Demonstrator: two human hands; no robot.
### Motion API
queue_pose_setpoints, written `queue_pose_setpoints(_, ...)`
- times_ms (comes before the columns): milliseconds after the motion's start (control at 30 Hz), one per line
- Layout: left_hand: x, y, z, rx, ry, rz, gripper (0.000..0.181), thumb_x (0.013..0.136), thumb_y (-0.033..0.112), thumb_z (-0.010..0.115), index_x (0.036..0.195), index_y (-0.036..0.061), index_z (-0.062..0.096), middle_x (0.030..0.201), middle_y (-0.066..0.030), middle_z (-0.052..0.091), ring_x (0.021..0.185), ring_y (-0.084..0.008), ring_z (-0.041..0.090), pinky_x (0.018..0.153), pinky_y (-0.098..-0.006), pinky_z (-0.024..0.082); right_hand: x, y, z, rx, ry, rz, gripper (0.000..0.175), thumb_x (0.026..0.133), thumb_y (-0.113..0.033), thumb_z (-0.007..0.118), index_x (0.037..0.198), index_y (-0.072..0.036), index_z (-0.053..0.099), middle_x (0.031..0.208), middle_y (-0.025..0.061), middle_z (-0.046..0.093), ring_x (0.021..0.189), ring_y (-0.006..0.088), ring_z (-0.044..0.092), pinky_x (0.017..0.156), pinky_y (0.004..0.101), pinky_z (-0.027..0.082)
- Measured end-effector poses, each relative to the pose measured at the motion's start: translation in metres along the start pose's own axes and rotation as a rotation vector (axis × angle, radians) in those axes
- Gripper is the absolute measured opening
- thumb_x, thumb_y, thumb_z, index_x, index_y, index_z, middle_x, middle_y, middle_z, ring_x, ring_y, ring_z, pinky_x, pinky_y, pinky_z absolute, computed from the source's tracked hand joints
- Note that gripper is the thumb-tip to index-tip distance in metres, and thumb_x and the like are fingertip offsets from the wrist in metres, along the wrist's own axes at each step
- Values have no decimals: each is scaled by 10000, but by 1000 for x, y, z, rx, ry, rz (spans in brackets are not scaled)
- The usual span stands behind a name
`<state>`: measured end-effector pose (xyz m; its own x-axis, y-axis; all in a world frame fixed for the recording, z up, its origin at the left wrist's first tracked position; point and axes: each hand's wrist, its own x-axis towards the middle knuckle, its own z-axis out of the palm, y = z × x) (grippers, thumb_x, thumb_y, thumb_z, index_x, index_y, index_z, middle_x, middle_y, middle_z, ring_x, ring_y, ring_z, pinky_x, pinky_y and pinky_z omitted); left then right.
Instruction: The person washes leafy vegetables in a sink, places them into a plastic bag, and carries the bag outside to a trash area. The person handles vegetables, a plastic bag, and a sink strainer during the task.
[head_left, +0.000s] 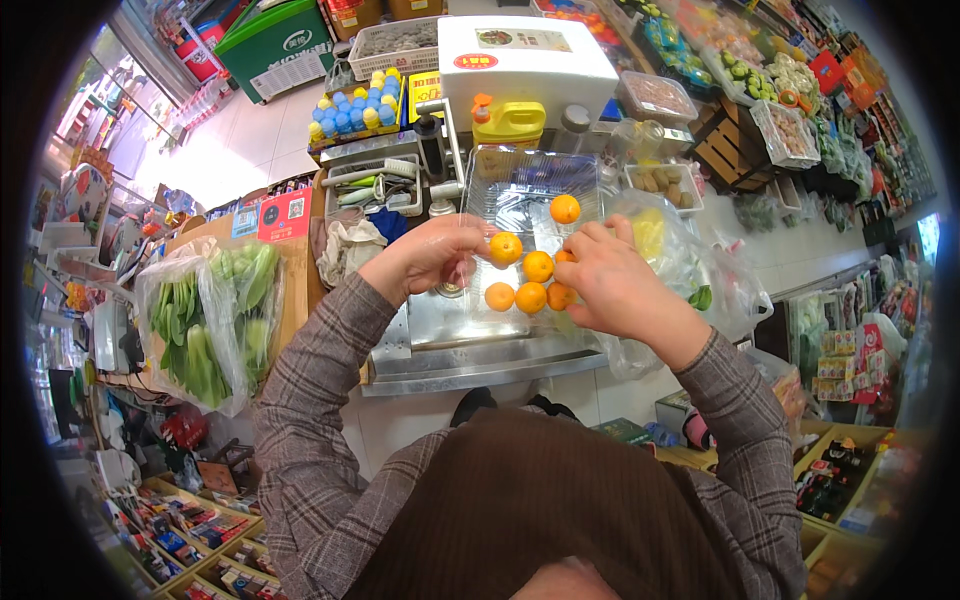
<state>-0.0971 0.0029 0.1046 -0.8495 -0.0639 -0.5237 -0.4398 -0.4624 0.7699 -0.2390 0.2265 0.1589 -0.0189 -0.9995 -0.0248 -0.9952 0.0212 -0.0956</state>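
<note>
Several small oranges (531, 298) lie in a clear plastic tray (484, 176) over a metal counter. My left hand (442, 251) is at the tray's left side, its fingertips at an orange (505, 247); whether they grip it or only touch it cannot be told. My right hand (611, 277) reaches over the tray's right side with fingers bent down onto the oranges there, partly hiding two of them. Its grip is hidden. One more orange (565, 208) sits apart, farther up in the tray.
Beyond the tray stand a yellow jug (510, 124) and a white foam box (525, 60). Clear plastic bags (731, 292) lie to the right. Bagged leafy greens (217, 322) rest on a wooden surface at left. The counter's metal edge (487, 377) runs nearest me.
</note>
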Motion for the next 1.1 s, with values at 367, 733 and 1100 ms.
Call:
queue_pose_setpoints(367, -11, -14, -14, -38, 33, 62, 315, 890, 49, 573, 1198, -12, 542, 749, -12, 595, 466, -37, 461, 399, -186, 440, -88, 34, -45, 610, 574, 310, 318, 652, -101, 725, 950, -64, 621, 1118, 95, 640, 1113, 281, 561, 1013, 387, 376)
queue_pose_setpoints(733, -25, -49, -142, -366, 524, 174, 297, 887, 121, 622, 1149, -5, 562, 986, -153, 680, 468, -29, 458, 408, -155, 428, -196, 67, 59, 439, 290, 953, 330, 735, -86, 681, 1045, 4, 613, 1105, 166, 620, 949, 280, 625, 854, 370, 494)
queue_pose_setpoints(1100, -2, -29, -274, -573, 981, 477, 89, 873, 101, 610, 902, 44, 548, 616, -7, 486, 478, -136, 458, 469, -258, 424, -237, 104, 93, 439, 631, 1112, 268, 874, -3, 585, 1141, 1, 606, 1206, 100, 587, 880, 170, 625, 625, 264, 519)
